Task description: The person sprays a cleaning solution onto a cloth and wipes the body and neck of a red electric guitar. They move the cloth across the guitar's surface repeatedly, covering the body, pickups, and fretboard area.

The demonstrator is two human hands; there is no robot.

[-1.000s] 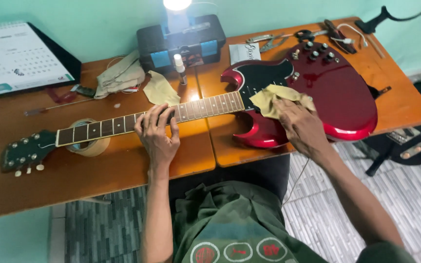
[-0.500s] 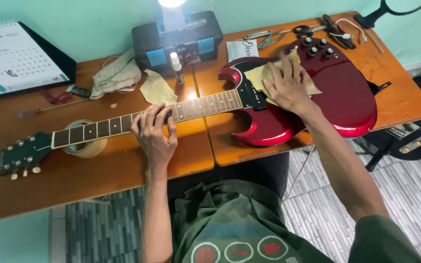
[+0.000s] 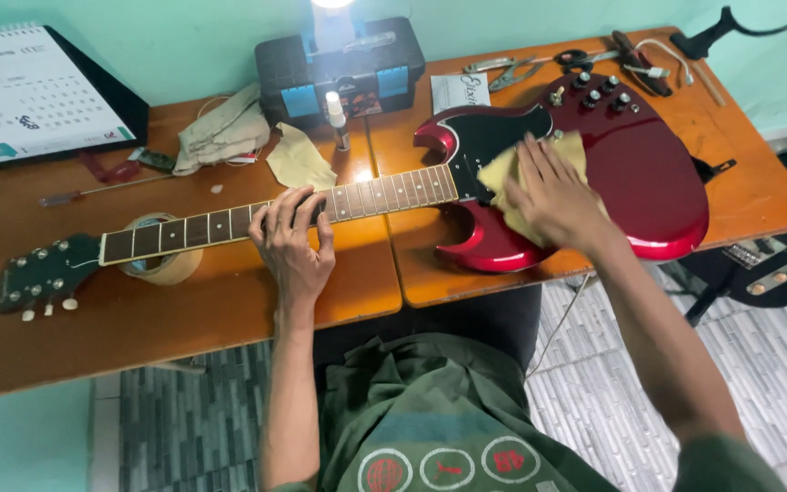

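Left hand (image 3: 291,244): fingers curled over the fretted neck of the glossy red electric guitar (image 3: 635,173), gripping it near the middle of the wooden worktop (image 3: 184,319).

Right hand (image 3: 553,193): spread flat, fingers extended, pressing a pale yellow folded cloth (image 3: 568,150) onto the guitar body; nothing clasped.

Hidden: most of the cloth lies under the palm; the neck section beneath the left fingers is covered; a roll of tan tape (image 3: 170,266) sits partly under the neck.

Orientation: guitar lies face up, long axis along the worktop, dark headstock (image 3: 43,273) toward the left edge, body toward the right edge, bridging the seam between the two tabletops.
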